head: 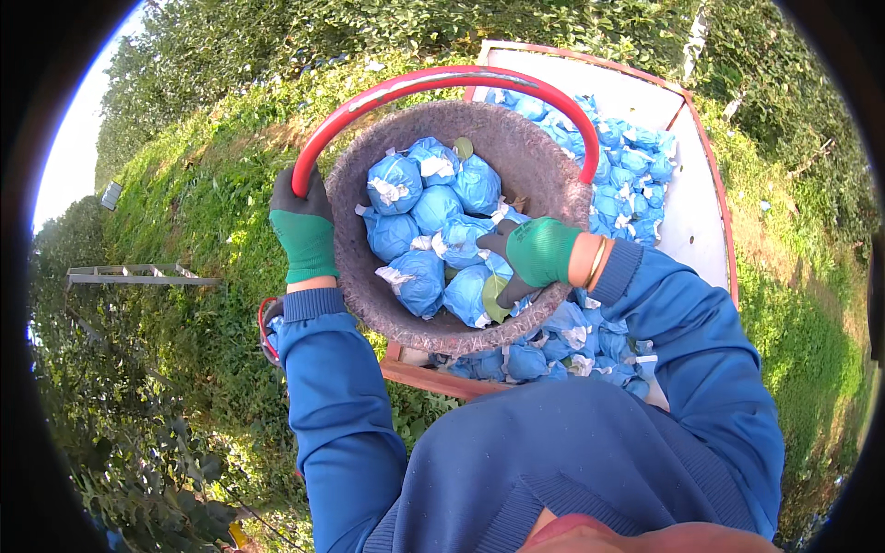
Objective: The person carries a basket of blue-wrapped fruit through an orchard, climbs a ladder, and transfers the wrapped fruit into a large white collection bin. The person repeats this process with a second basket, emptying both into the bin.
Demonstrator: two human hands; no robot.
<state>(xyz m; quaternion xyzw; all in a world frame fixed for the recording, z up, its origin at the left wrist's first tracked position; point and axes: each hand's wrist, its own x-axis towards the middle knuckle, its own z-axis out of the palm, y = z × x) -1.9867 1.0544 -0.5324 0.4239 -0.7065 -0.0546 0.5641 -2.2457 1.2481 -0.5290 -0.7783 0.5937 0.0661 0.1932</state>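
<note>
A round felt-lined basket (553,152) with a red hoop handle (442,77) is tilted towards me, holding several round bundles in blue paper (394,183) with white paper ends. My left hand (302,225), in a green and grey glove, grips the left lower end of the handle by the rim. My right hand (539,256), gloved alike, reaches over the right rim, fingers spread among the bundles. Its fingers are beside a green leaf (494,298); whether they hold a bundle or the leaf I cannot tell. Another leaf (463,147) lies near the top.
Beneath and behind the basket stands a large white-walled bin with a reddish frame (719,200), holding many similar blue bundles (632,162). A second basket with a red handle (265,332) is at the left. A ladder (142,275) lies or leans among foliage; grass and leafy trees surround me.
</note>
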